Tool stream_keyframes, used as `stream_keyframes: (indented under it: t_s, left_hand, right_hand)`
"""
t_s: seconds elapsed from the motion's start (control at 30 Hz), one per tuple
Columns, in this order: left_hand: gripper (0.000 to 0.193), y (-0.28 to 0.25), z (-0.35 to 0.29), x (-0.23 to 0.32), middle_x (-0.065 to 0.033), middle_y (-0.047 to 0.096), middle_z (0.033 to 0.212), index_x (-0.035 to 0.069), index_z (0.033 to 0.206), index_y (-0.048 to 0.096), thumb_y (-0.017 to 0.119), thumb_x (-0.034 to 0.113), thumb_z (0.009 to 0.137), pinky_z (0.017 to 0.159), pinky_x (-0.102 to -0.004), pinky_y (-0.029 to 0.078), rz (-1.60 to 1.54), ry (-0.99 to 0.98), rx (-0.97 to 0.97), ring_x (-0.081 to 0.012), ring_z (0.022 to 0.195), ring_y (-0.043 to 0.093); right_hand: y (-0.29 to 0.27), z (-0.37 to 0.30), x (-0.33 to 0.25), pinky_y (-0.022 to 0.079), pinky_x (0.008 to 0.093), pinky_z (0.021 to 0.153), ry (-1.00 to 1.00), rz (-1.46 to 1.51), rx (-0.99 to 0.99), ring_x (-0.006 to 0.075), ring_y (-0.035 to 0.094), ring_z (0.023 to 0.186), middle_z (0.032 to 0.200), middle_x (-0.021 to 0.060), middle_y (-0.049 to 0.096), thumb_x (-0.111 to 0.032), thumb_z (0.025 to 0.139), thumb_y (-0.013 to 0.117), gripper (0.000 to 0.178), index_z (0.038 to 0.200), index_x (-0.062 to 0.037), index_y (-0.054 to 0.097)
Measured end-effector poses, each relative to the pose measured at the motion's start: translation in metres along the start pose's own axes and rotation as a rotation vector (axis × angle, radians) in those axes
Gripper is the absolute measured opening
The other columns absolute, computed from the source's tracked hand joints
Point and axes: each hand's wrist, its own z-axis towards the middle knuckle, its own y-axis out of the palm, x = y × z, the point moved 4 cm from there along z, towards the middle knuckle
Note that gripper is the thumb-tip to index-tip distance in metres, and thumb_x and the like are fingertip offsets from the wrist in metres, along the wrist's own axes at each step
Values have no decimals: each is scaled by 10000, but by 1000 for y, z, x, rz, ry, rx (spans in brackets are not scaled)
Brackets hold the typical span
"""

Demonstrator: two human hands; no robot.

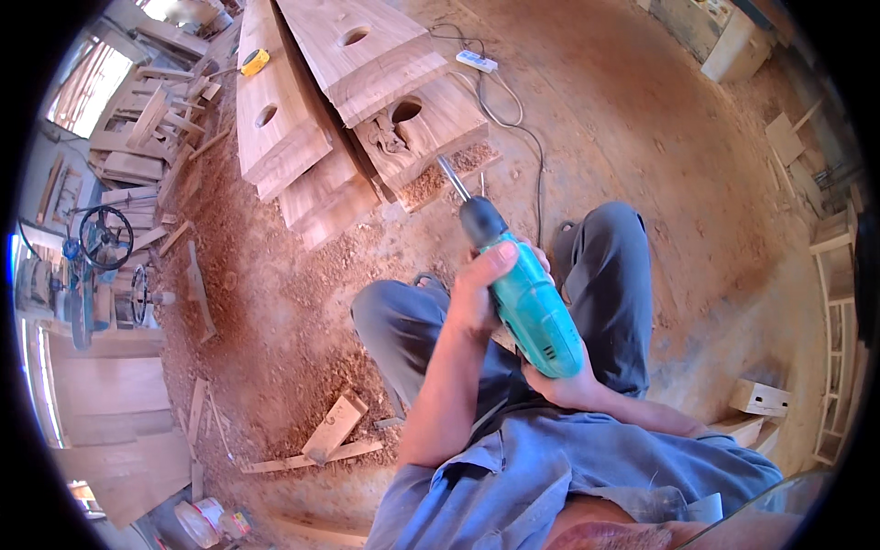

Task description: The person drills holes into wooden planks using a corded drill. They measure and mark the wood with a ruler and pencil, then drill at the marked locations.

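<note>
A teal power drill [539, 312] with a black chuck is held above my knees, its long metal bit [453, 177] pointing forward. The fingers of my left hand [480, 286] wrap round the front of its body, just behind the chuck. My right hand [561, 383] is closed round the rear underside, where the grip is mostly hidden by the body. Past the bit's tip lies a thick wooden board [435, 119] with a dark round hole and a rough, chipped patch beside it. Another holed board [380, 46] rests on top of it.
To the left lie more stacked boards, one with a hole [293, 128] and a yellow tape measure [255, 62]. A white power strip [477, 61] and its cable lie on the dusty floor. Wood offcuts [335, 426] and a machine with handwheels [105, 236] are at left.
</note>
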Motion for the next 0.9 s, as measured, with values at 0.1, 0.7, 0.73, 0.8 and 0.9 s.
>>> stream_keyframes:
  t_s: [0.1, 0.7, 0.73, 0.8, 0.9]
  left_hand:
    - [518, -4, 8, 1, -218, 667, 1003, 10, 1103, 607, 738, 426, 822, 741, -485, 594, -71, -47, -88, -368, 858, 690]
    - [532, 1, 4, 0, -202, 668, 974, 18, 1091, 594, 730, 456, 822, 732, -465, 594, -46, -23, -18, -341, 845, 688]
    - [535, 0, 5, 3, -202, 668, 974, 19, 1090, 594, 728, 461, 820, 733, -467, 594, -67, -30, -16, -341, 845, 688]
    - [545, -4, 5, 0, -199, 667, 973, 21, 1090, 594, 721, 476, 818, 715, -469, 598, -35, -14, 1, -338, 836, 689]
    - [550, -1, 1, -2, -197, 668, 973, 24, 1085, 588, 719, 487, 819, 684, -466, 601, 2, 27, -25, -334, 822, 688]
  right_hand:
    - [3, -6, 29, 509, 312, 664, 134, 210, 31, 167, 645, 782, 887, 47, 665, -35, 889, 632, 116, 995, -81, 636]
    - [-9, 4, -15, 485, 345, 598, -8, 23, 74, 139, 633, 681, 776, 21, 669, 8, 802, 711, 87, 852, -37, 655]
    - [-5, 8, -10, 487, 348, 602, 39, 87, 88, 148, 637, 682, 781, 29, 674, 5, 802, 711, 84, 855, -33, 657]
    - [-2, 5, -7, 490, 350, 607, 86, 119, 89, 159, 642, 682, 786, 39, 681, 0, 801, 711, 85, 862, -29, 660]
    - [-6, 2, -20, 495, 339, 615, 31, 39, 86, 150, 643, 690, 784, 45, 685, 1, 794, 716, 104, 881, -25, 666]
